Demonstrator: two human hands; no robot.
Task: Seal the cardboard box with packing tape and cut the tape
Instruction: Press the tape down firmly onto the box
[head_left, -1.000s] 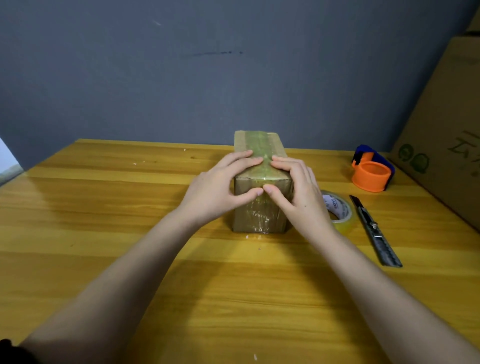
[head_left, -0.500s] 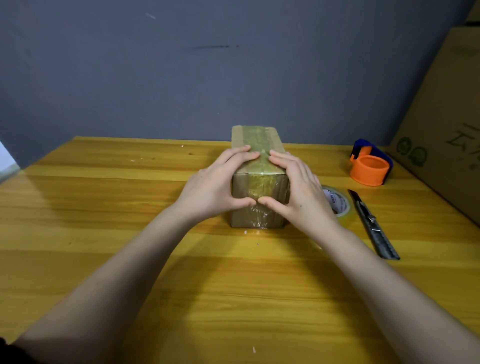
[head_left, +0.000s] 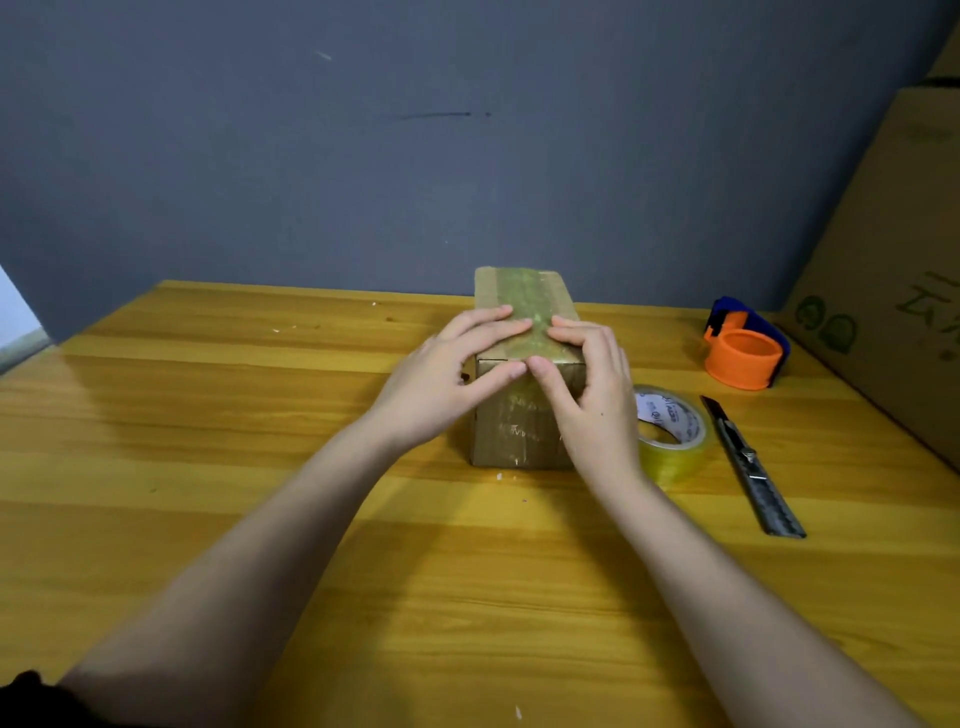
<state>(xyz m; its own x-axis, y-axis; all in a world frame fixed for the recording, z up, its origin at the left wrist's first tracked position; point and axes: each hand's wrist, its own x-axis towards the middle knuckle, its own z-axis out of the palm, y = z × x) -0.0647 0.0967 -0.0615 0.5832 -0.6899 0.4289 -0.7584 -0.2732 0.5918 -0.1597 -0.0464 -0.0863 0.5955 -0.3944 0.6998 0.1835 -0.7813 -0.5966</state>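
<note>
Two hands: both mine, on the box's near top edge.
Left hand (head_left: 441, 379): fingers spread flat on the tape (head_left: 524, 306), thumb on the front face, gripping nothing.
Box (head_left: 519, 421): mid-table, long axis running away from me.
Right hand (head_left: 592, 395): mirrors the left, pressing, thumbs touching.
Roll (head_left: 670, 431): just right of my right wrist.
Knife (head_left: 748, 462): beyond the roll; my right hand is nearer.
</note>
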